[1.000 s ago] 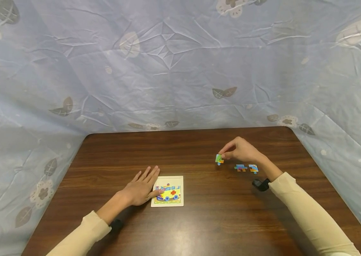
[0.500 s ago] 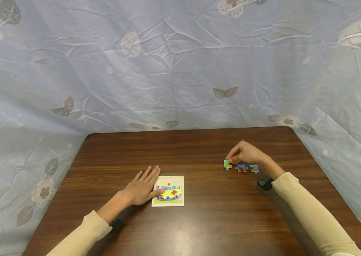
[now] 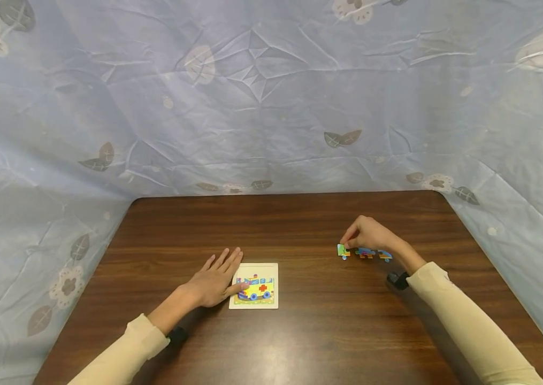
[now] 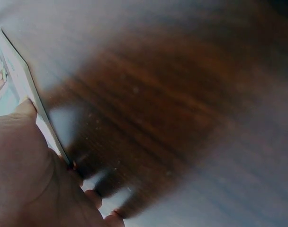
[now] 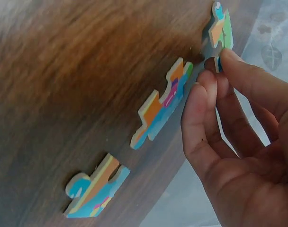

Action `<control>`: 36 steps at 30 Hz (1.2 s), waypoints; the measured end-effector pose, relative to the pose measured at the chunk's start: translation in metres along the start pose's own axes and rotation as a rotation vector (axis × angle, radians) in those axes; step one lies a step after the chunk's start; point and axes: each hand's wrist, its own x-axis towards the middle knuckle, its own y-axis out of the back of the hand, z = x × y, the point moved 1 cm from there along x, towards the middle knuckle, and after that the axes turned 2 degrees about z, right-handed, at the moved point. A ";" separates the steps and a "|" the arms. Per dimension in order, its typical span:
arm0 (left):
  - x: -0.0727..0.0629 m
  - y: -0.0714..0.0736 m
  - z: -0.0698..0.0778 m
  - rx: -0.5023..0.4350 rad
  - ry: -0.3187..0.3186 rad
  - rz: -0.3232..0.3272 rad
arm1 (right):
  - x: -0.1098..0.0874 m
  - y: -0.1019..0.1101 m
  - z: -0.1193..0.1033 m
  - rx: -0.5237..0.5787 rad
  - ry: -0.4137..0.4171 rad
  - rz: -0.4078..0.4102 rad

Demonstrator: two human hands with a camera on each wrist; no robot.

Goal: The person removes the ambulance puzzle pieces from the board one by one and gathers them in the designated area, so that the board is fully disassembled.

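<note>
My left hand (image 3: 211, 283) lies with its fingers spread on the table at the left of a square puzzle board (image 3: 254, 306), its thumb resting across the board's left side. The board carries a picture of a yellow ambulance with a red cross. My right hand (image 3: 372, 235) pinches a green, blue and orange puzzle piece (image 5: 225, 32) between thumb and forefinger. Just to the right of it lie a blue and orange puzzle piece (image 5: 164, 101) with a pink patch, and another blue and orange puzzle piece (image 5: 97, 189), in a row on the table.
The dark wood-grain table (image 3: 300, 342) fills the lower part of the head view. A patterned blue-grey cloth (image 3: 252, 107) hangs behind it and at both sides. A black wrist device (image 3: 398, 280) shows under the right wrist.
My right hand has moved a little right and nearer with its puzzle piece, bringing it in line beside the two others. The left hand stays on the board.
</note>
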 end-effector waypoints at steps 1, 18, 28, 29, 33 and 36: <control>0.000 0.000 0.000 0.000 0.000 0.001 | 0.000 -0.001 -0.001 -0.012 0.008 0.009; 0.000 0.004 0.002 0.033 0.022 -0.012 | 0.003 -0.005 -0.002 -0.014 -0.012 0.065; 0.000 0.003 0.002 0.032 0.018 -0.016 | 0.002 -0.005 -0.003 -0.036 0.019 0.061; 0.000 0.003 0.002 0.031 0.017 -0.015 | 0.002 -0.005 -0.002 -0.039 0.026 0.059; 0.001 0.003 0.001 0.025 0.015 -0.016 | 0.003 -0.005 -0.003 -0.049 0.041 0.050; 0.001 0.004 0.002 0.028 0.016 -0.020 | 0.004 -0.004 -0.003 -0.053 0.042 0.046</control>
